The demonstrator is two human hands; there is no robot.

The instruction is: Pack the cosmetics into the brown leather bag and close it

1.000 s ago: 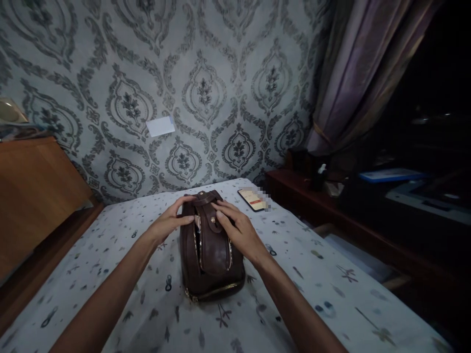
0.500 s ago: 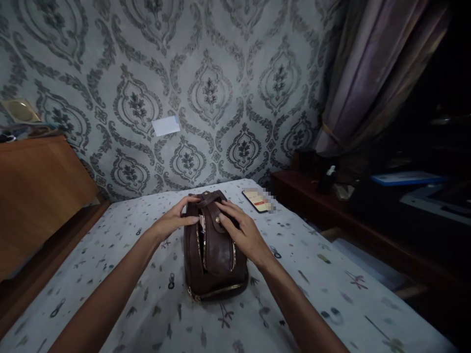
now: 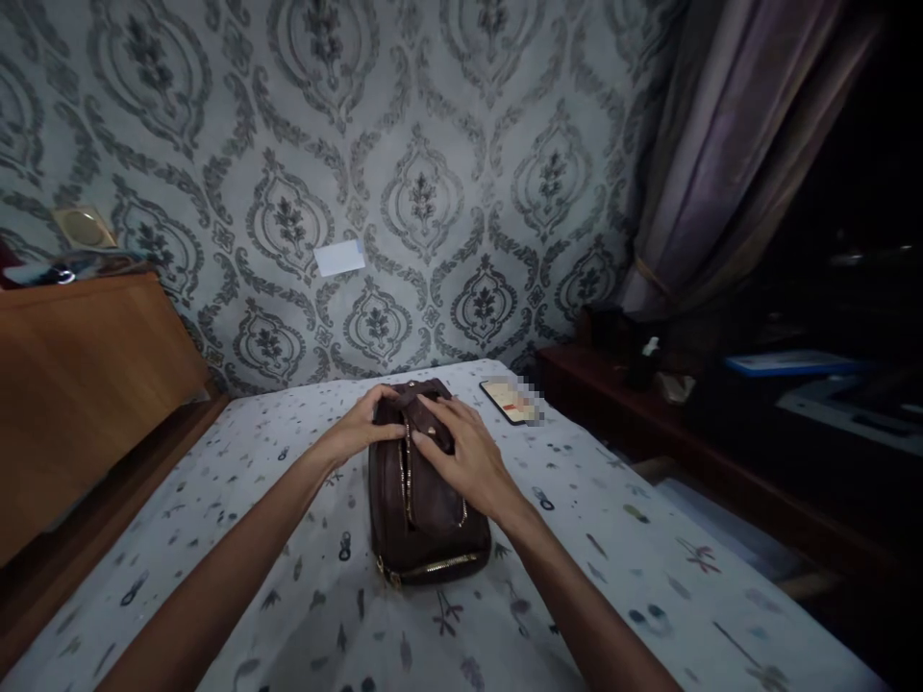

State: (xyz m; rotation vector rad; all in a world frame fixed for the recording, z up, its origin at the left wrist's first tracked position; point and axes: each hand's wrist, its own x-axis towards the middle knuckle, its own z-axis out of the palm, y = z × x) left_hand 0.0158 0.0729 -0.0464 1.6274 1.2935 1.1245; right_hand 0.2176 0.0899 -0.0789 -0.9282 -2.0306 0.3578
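A dark brown leather bag [image 3: 433,490] with gold zippers rests on a white patterned bedsheet [image 3: 303,615]. My left hand [image 3: 359,428] grips the bag's upper left side, thumb by the edge of the narrow zipped opening. My right hand [image 3: 465,452] lies over the bag's upper right part, its fingers pinching the strap flap near the same opening. What lies inside the bag is hidden.
A phone [image 3: 509,400] lies beyond the bag to the right. A wooden headboard-like panel [image 3: 93,346] stands at left. On the right are a dark red ledge [image 3: 584,380], a small bottle [image 3: 647,356] and a curtain [image 3: 728,163].
My right thumb has moved left toward the opening, and the flap is pushed over with it. The gap between the zipper edges looks narrower. The view has shifted slightly.
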